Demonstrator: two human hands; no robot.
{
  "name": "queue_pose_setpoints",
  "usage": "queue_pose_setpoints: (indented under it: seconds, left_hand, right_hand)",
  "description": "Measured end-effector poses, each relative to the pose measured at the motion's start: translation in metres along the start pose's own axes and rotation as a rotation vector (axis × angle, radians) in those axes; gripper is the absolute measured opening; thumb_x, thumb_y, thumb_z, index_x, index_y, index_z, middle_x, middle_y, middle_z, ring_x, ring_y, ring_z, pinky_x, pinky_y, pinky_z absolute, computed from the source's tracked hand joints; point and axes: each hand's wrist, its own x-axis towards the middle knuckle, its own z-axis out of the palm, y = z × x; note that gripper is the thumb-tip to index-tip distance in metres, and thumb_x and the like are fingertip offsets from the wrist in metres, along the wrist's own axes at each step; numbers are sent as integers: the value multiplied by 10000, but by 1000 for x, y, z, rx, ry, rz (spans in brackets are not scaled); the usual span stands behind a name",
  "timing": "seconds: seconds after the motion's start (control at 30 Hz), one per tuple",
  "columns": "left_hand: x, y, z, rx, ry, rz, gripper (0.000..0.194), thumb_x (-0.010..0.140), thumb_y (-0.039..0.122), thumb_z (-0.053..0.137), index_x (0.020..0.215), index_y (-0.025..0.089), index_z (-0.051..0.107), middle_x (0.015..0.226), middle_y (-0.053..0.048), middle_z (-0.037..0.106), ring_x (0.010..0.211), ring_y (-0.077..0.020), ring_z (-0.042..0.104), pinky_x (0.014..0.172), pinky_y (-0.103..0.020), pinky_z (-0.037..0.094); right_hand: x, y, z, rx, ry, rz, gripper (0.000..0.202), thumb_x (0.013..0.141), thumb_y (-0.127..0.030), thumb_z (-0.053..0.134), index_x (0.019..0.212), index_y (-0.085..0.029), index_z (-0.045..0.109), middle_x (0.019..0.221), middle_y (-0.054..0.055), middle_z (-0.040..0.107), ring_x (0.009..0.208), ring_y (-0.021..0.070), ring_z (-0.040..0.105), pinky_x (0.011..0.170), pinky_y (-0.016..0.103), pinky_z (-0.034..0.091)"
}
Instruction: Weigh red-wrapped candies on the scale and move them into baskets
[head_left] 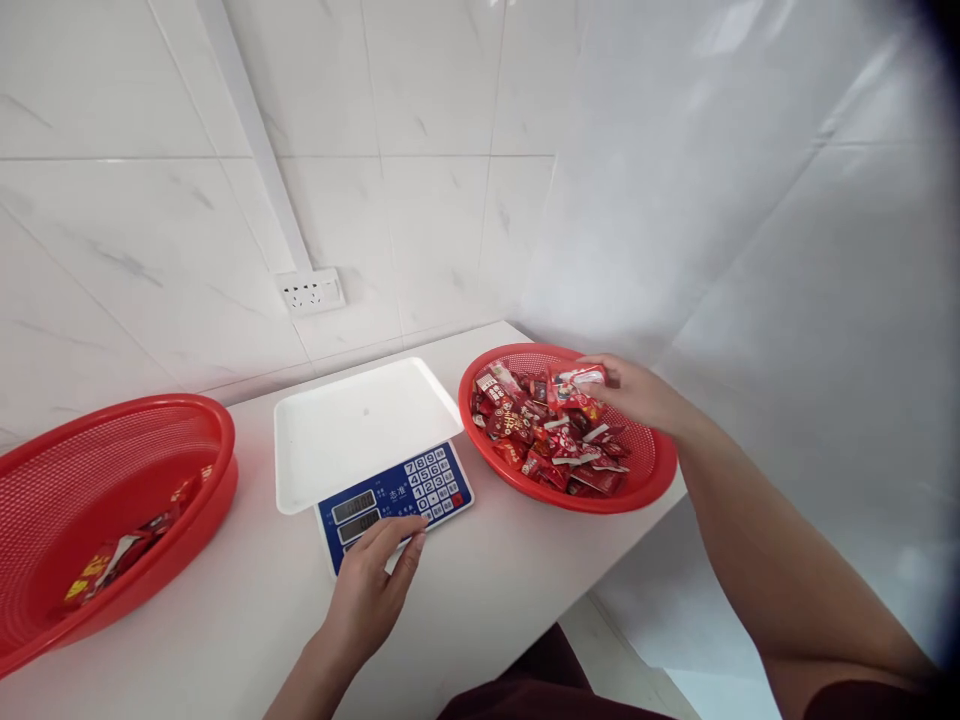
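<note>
My right hand [630, 390] is closed on a red candy packet [574, 384] above the right red basket [652, 470]. Under it, many red-wrapped candies [517, 420] lie in that basket. Near the middle stands a scale with a blue panel [397, 487] and a white tray [360, 425] with nothing on it. My left hand [379, 570] rests at the panel's front edge, fingertips by the lower keys. Its thumb and forefinger are apart, with nothing between them; the other fingers are partly hidden. The hand covers part of the displays.
Another red basket [217, 440] stands at the left with a few red packets [120, 560] in it. Both baskets and the scale stand on a white table [262, 610]. Behind is a tiled wall with a socket [311, 292]. The table's edge runs past the right basket.
</note>
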Motion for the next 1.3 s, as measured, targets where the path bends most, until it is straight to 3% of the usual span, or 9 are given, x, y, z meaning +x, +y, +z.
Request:
queue_pose_setpoints:
  seconds: [0.1, 0.27, 0.43, 0.53, 0.63, 0.8, 1.03, 1.17, 1.3]
  left_hand:
    - [5, 14, 1, -152, -65, -99, 266, 874, 359, 494, 1081, 234, 605, 1043, -84, 677, 975, -221, 632, 779, -339, 543]
    - [17, 38, 0, -602, -147, -138, 616, 835, 430, 558, 1374, 220, 348, 1262, -124, 552, 1073, -231, 579, 859, -351, 510]
    - [20, 38, -7, -871, -30, -338, 519, 803, 461, 596, 1223, 169, 508, 1061, -100, 653, 834, -203, 654, 716, -320, 546]
    - [15, 31, -10, -976, -86, -414, 506, 783, 437, 634, 1184, 145, 537, 933, -92, 682, 715, -175, 665, 678, -309, 552]
    - [14, 23, -16, -975, -64, -439, 492, 772, 409, 655, 1174, 147, 550, 943, -92, 684, 706, -171, 668, 682, -314, 563]
    - [37, 10, -41, -875, 283, -417, 541, 800, 417, 613, 1277, 204, 469, 1067, -83, 665, 808, -176, 683, 750, -312, 564]
    - [43, 10, -53, -650, 214, -532, 890, 850, 416, 555, 1453, 286, -87, 1141, -152, 635, 963, -244, 663, 812, -434, 545]
    - [29, 15, -42, -637, 111, -514, 868, 829, 432, 571, 1459, 293, -11, 1129, -121, 643, 953, -238, 662, 823, -446, 539]
    - [19, 13, -37, -619, 4, -497, 825, 809, 456, 588, 1454, 281, 105, 1080, -96, 667, 932, -231, 659, 832, -434, 533]
  right_hand:
    - [-17, -42, 18, 376, -59, -42, 439, 797, -403, 578, 1202, -239, 533, 1063, 67, 691, 919, 250, 654, 763, 384, 535]
    - [-55, -99, 74, 590, -290, -67, 541, 742, -446, 645, 1224, -240, 512, 1056, 78, 691, 870, 242, 669, 721, 378, 551]
    - [-70, -110, 123, 805, -492, -50, 518, 693, -447, 706, 1134, -217, 561, 972, 68, 707, 834, 222, 668, 705, 357, 557]
    - [-70, -105, 135, 952, -568, -8, 496, 665, -427, 740, 1087, -215, 588, 971, 61, 700, 837, 209, 664, 683, 328, 558]
    - [-72, -102, 131, 995, -631, 14, 477, 714, -401, 704, 1135, -225, 565, 1004, 64, 693, 856, 198, 667, 683, 326, 558]
    - [-68, -85, 90, 813, -499, -18, 423, 817, -360, 586, 1211, -224, 511, 1159, 101, 645, 947, 203, 660, 809, 383, 536]
    - [-48, -10, 38, 38, -146, 87, 484, 813, -363, 564, 1277, -250, 494, 1305, 89, 557, 1135, 289, 560, 910, 445, 480]
    - [-39, 20, 46, -351, -278, 69, 581, 765, -319, 624, 1320, -236, 475, 1353, 93, 521, 1165, 324, 534, 916, 430, 467]
    - [-28, 31, 51, -446, -220, 102, 472, 838, -218, 485, 1310, -210, 484, 1265, 103, 597, 1099, 322, 582, 853, 427, 492]
